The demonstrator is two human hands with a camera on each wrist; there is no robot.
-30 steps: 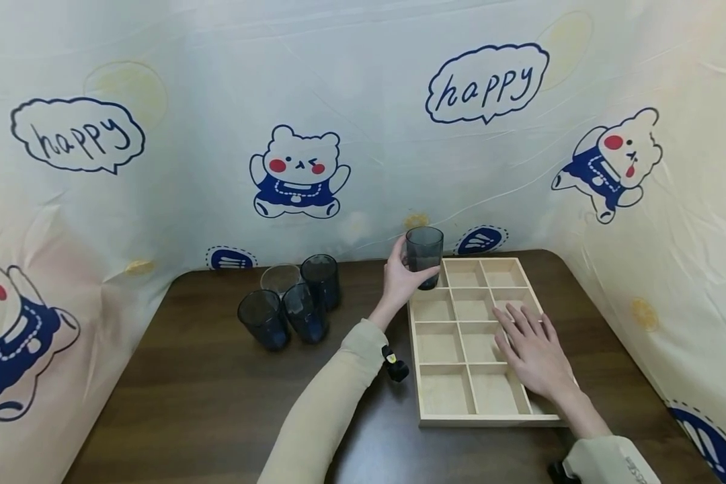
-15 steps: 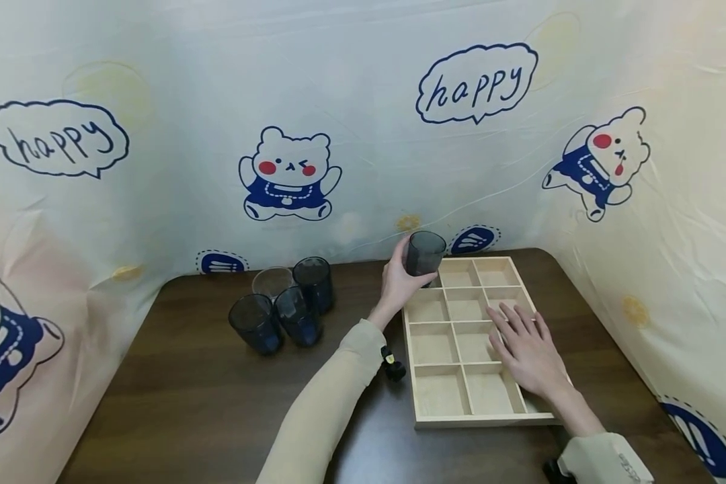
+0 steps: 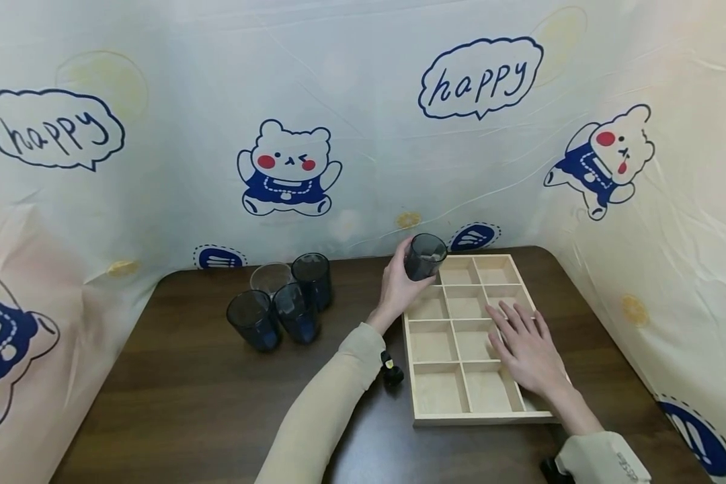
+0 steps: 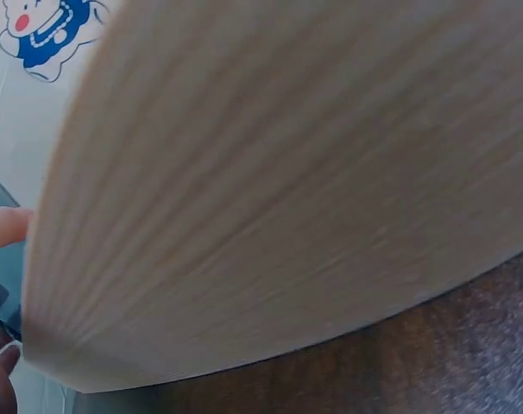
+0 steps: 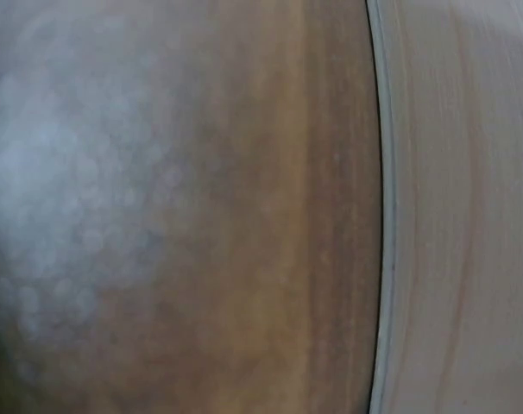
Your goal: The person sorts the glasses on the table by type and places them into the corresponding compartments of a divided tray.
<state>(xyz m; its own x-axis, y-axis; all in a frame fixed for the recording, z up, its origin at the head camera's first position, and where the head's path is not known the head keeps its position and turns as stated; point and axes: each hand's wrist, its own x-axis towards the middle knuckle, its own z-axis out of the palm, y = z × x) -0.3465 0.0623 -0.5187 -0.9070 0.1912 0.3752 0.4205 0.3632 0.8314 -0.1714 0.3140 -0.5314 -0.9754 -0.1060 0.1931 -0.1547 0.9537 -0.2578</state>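
Note:
My left hand [image 3: 397, 286] grips a dark tinted drinking glass [image 3: 425, 259], thumb in front, at the back left corner of a wooden divided tray [image 3: 484, 422]. The glass leans a little to the right, its mouth facing up. It overlaps the back left compartment in the head view. My right hand [image 3: 532, 353] lies with fingers spread over the tray's right side, hiding some compartments. In the left wrist view, the fingers [image 4: 4, 228] show at the left edge beside the tray's pale side wall [image 4: 244, 216]. The right wrist view shows only the tray's side [image 5: 469, 207] and tabletop.
Left of the tray, several glasses stand close together on the brown table [image 3: 175, 390]: dark ones, such as the front one [image 3: 254, 323], and a clear glass [image 3: 271, 277] behind. A printed curtain [image 3: 363, 121] encloses the table at the back and sides.
The glass in my left hand has tipped from upright to a rightward lean and come slightly lower. My right hand stays on the tray. The head view has shifted a little.

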